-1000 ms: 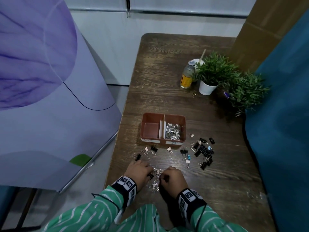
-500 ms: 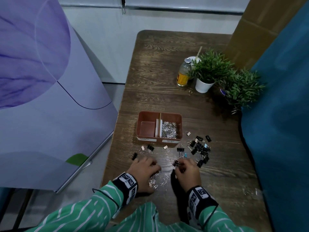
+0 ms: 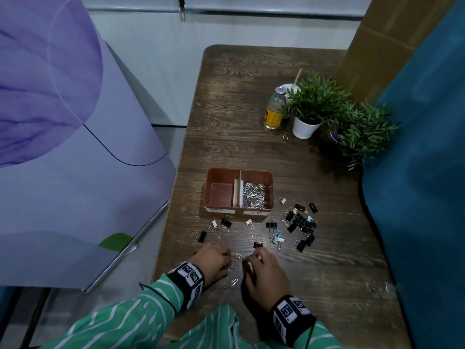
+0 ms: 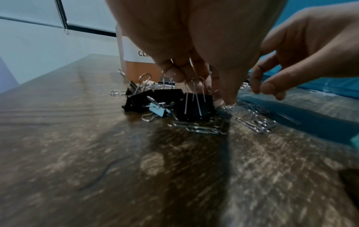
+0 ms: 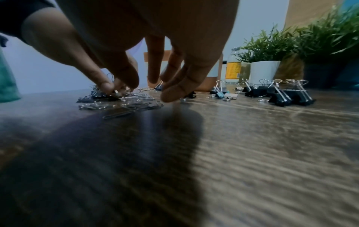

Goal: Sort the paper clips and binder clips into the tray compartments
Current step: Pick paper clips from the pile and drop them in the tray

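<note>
A brown tray (image 3: 272, 187) has an empty left compartment and paper clips (image 3: 254, 195) in the right one. Black binder clips (image 3: 300, 222) lie heaped to its right, and a few are scattered in front. Loose paper clips (image 3: 235, 280) lie between my hands. My left hand (image 3: 216, 258) curls down over a small bunch of black binder clips (image 4: 194, 107), their wire handles between its fingers (image 4: 174, 73). My right hand (image 3: 261, 268) hovers with relaxed fingers (image 5: 153, 73) just above the paper clips (image 5: 136, 99) and holds nothing. A single black binder clip (image 3: 258, 245) lies just ahead of it.
A glass bottle (image 3: 274, 112), a plant in a white pot (image 3: 305, 127), a second plant (image 3: 362, 129) and a small ring (image 3: 285, 137) stand at the back right. Blue cloth (image 3: 415, 197) borders the table's right side. The table's left edge (image 3: 171, 222) is near my left hand.
My right hand has let go of a black binder clip and drawn back left over the paper clips. My left hand has stayed over its binder clips.
</note>
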